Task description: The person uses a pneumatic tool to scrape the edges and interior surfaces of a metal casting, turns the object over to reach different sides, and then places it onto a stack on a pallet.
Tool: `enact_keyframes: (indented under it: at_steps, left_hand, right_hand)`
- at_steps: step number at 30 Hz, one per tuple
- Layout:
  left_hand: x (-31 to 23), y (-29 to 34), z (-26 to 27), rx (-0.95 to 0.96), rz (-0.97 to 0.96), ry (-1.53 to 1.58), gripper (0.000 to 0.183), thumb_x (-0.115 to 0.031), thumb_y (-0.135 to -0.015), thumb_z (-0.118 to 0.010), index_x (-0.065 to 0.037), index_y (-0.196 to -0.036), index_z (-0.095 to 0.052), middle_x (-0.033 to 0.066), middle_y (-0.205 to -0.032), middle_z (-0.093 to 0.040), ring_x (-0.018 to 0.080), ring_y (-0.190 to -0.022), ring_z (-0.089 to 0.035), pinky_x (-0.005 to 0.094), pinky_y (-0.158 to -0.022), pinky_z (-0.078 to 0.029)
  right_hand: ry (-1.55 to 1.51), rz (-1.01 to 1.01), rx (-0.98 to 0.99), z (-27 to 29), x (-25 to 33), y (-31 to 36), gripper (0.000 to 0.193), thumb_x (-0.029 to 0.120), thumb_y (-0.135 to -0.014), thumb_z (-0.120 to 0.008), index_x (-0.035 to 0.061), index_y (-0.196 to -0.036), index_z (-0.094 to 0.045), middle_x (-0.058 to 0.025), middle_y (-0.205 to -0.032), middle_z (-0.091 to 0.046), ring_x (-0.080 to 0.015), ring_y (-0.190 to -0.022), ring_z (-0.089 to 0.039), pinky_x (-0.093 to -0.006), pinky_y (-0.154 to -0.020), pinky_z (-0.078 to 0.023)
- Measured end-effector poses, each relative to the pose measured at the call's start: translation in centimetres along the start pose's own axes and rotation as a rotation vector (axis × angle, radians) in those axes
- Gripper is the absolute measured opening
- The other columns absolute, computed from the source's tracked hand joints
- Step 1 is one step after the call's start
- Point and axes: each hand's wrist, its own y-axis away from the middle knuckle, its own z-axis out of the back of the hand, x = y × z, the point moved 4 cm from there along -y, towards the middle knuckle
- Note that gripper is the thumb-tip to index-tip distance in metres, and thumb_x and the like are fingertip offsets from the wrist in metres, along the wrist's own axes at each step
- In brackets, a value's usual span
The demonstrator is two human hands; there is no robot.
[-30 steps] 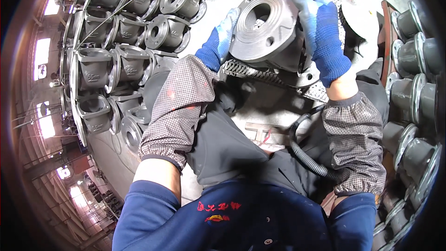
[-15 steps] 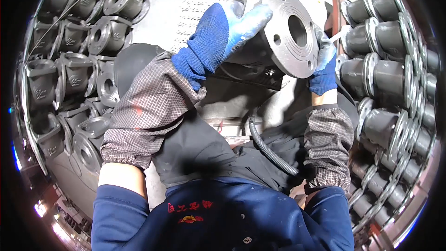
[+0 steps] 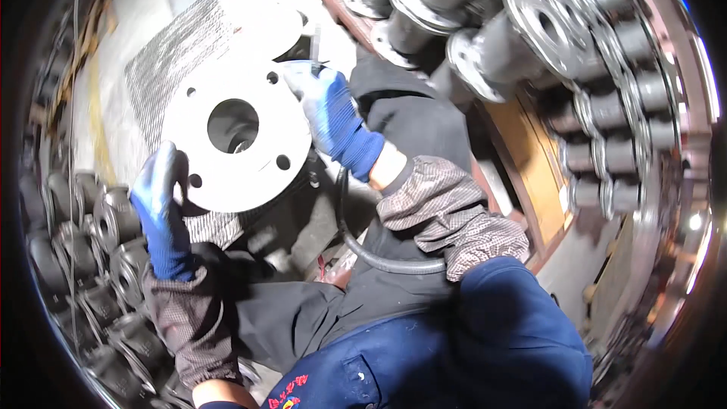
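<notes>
A grey cast-metal valve body, its round flange [image 3: 219,170] glaring white under the light, is tilted up before me. The flange has a large centre bore and several bolt holes. My left hand [image 3: 163,193], in a blue coated glove, is closed on the flange's lower left rim. At the upper right rim is my right hand [image 3: 326,110], gloved alike, its thumb side against the edge. A slim grey strip [image 3: 315,42], blurred, sticks up from the right hand's fingers; its kind cannot be made out. Most of the body is hidden behind the flange.
Stacked grey flanged castings [image 3: 522,38] rise at the right beside a wooden board [image 3: 530,155]. More castings [image 3: 117,216] crowd the left. A ribbed mat [image 3: 178,49] lies on the floor ahead. A black hose [image 3: 386,263] curves across my lap.
My view has swung right. The valve body has turned so its flange faces me more fully. My left hand has moved from the body's top to the flange's lower left rim.
</notes>
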Motion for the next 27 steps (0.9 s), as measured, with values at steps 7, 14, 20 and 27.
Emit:
enact_keyframes:
  at_steps: [7, 14, 20, 27]
  left_hand:
    - [-3.4, 3.5, 1.7, 0.058, -0.297, 0.175, 0.038, -0.019, -0.094, -0.041, 0.001, -0.126, -0.047, 0.0076, -0.111, -0.056, 0.0094, -0.078, -0.047, 0.0212, -0.065, -0.036]
    - [-13.1, 9.1, -4.3, 0.106, -0.892, 0.198, 0.035, 0.001, -0.087, -0.047, 0.004, -0.122, -0.047, 0.0206, -0.113, -0.056, 0.0252, -0.1, -0.058, 0.0315, -0.084, -0.05]
    - [-17.5, 13.4, -16.8, 0.706, -0.255, 0.413, 0.021, -0.013, -0.088, -0.053, 0.008, -0.09, -0.058, 0.0096, -0.076, -0.058, 0.0133, -0.061, -0.056, 0.0245, -0.052, -0.047]
    - [-13.2, 19.0, -29.7, 1.04, 0.126, 0.292, 0.026, -0.022, -0.083, -0.058, 0.004, -0.084, -0.057, 0.0011, -0.069, -0.052, 0.0104, -0.058, -0.048, 0.0223, -0.054, -0.039]
  right_hand:
    - [0.227, 0.765, -0.245, 0.5, 13.6, 7.5, 0.015, 0.005, -0.085, -0.051, -0.0038, -0.095, -0.06, -0.004, -0.068, -0.057, -0.0069, -0.056, -0.05, -0.0208, -0.05, -0.039]
    - [1.199, 1.482, -0.601, 6.7, 23.4, 17.8, 0.015, 0.004, -0.085, -0.052, -0.0047, -0.095, -0.057, -0.0133, -0.091, -0.065, -0.0147, -0.067, -0.063, -0.0253, -0.054, -0.051]
    - [0.593, 0.987, -0.548, 16.3, 24.5, 23.8, 0.035, 0.015, -0.089, -0.039, -0.0095, -0.109, -0.055, -0.0153, -0.109, -0.061, -0.0184, -0.095, -0.061, -0.0261, -0.086, -0.045]
    - [0.242, 0.485, -0.963, 27.7, 18.2, 28.3, 0.031, 0.009, -0.083, -0.047, -0.0053, -0.107, -0.06, -0.0109, -0.108, -0.062, -0.0182, -0.1, -0.056, -0.029, -0.092, -0.039]
